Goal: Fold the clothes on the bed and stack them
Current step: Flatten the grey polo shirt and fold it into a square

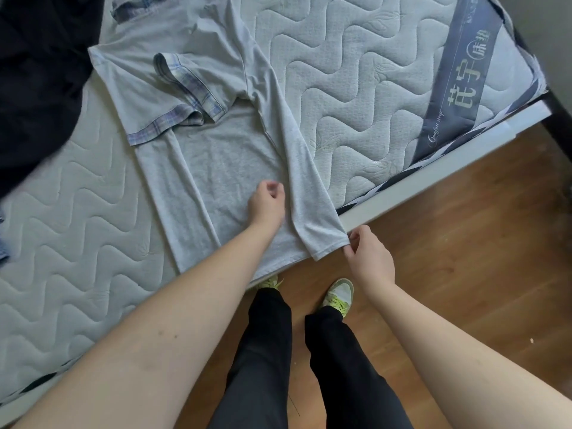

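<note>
Folding incomplete: light grey cotton T-shirt (229, 168) has one side folded, right hand (368, 258) pinching its hem corner, left hand (267, 202) loosely curled, grasping nothing; dark garment (40, 72) unfolded.

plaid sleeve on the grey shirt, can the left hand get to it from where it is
Probably yes: the left hand rests on the grey shirt, and only flat fabric lies between it and the plaid sleeve.

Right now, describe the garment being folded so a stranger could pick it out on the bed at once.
On the quilted mattress, at the edge nearest the person, lies a light grey T-shirt spread flat. Its short sleeves are edged with blue plaid trim, unlike the dark garment at the far left. The right hand pinches its hem corner, and the left hand rests on its middle.
</note>
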A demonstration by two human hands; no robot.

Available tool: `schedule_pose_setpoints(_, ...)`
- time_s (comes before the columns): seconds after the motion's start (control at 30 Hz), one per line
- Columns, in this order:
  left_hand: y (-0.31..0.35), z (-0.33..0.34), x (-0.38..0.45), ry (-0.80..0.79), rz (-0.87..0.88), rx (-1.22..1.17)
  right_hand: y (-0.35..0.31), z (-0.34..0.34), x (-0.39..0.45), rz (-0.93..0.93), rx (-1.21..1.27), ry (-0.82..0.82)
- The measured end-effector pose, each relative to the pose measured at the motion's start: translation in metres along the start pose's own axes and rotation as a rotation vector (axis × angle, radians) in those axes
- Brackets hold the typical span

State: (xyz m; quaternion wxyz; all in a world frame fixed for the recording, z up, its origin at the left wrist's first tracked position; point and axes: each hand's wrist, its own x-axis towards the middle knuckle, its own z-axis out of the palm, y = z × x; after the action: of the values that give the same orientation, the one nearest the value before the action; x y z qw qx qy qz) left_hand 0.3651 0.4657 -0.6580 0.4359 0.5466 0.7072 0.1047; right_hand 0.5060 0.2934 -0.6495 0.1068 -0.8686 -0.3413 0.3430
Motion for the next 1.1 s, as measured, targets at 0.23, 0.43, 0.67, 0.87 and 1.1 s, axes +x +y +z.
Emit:
schedule_pose_setpoints(0.23,0.06,-0.008,0.089,0.064,-0.042,-0.224,0.003,0.005,0.002,0.01,0.028,-0.02)
schedule_pose_setpoints(0.43,0.076,-0.016,0.125,-0.022,-0.06,-0.029,-0.004,0.013,0.008,0.052,0.024,-0.06)
schedule_pose_setpoints(0.67,0.047,-0.048,0.13,0.118,0.051,0.137,-0.009,0.015,0.003,0.026,-0.038,-0.015)
schedule_pose_setpoints(0.87,0.047,-0.037,0.106,-0.274,-0.138,-0.315,-0.01,0.017,0.004,-0.037,-0.135,-0.034)
schedule_pose_setpoints(1.1,0.012,-0.023,0.08,-0.284,-0.156,-0.317,-0.01,0.017,0.001,-0.104,-0.286,-0.012)
